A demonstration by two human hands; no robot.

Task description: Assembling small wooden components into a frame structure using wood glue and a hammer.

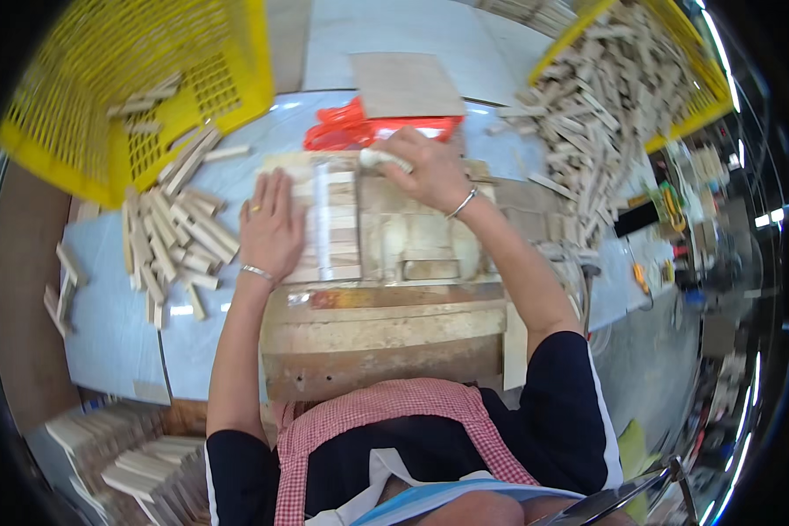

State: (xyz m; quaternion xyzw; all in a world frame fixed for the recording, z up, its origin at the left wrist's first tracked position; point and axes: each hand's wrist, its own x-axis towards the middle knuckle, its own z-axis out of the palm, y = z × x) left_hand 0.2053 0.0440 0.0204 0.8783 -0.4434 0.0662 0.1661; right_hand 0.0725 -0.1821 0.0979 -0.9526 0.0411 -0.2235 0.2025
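Observation:
My left hand lies flat, fingers stretched out, on the left part of a panel of wooden strips set side by side. A shiny pale band runs across the strips beside this hand. At the panel's far right corner, my right hand is closed around a small white object; its exact kind is unclear. The panel rests on a worn wooden work board with a raised wooden block on it.
Loose wood sticks lie to the left, by a tipped yellow crate. Another yellow crate at the far right spills many sticks. Beyond my hands are red plastic and a thin wooden board.

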